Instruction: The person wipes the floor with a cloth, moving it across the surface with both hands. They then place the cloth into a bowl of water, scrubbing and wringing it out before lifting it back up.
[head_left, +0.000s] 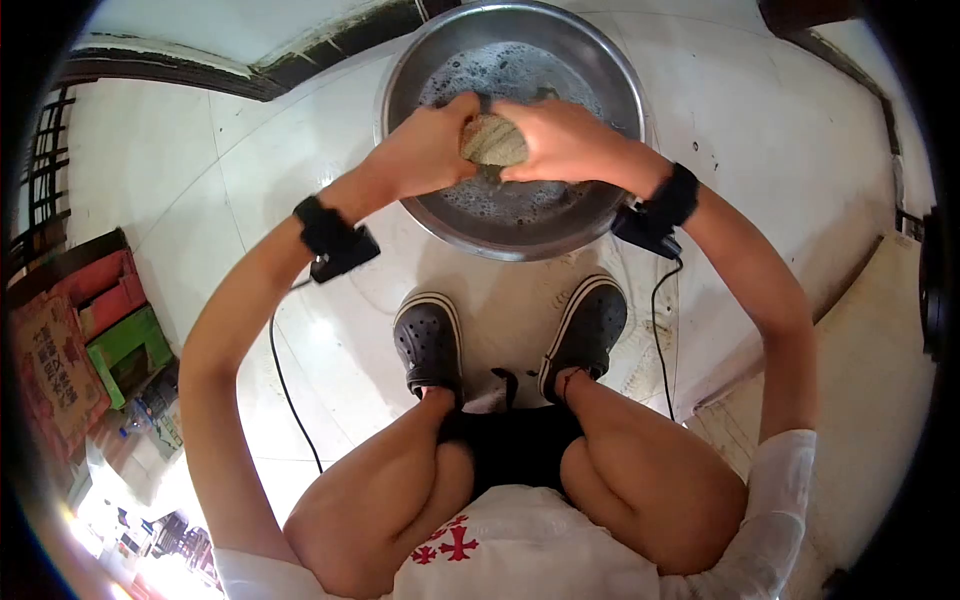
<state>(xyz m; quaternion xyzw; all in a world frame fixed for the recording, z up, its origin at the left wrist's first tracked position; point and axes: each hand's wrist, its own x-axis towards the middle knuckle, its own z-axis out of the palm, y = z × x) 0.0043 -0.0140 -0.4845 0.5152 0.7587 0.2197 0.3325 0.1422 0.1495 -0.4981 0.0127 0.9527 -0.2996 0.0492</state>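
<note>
Both hands grip a rounded, beige-green thing with a lined surface [494, 141], held over the metal basin. My left hand [432, 143] is closed on its left side, and my right hand [565, 140] is closed on its right side. Dark parts show just above and below it between the fingers; its exact kind cannot be made out. Beneath the hands, the round metal basin [520, 248] holds murky water [500, 65] with foam and bubbles. The hands partly hide the water.
Two dark clogs [428, 338] on my feet stand just below the basin on the pale tiled floor [180, 200]. Colourful boxes [75, 350] lie at the left. Black wrist straps [325, 232] with cables hang from both arms. A dark-edged wall base [260, 80] runs behind.
</note>
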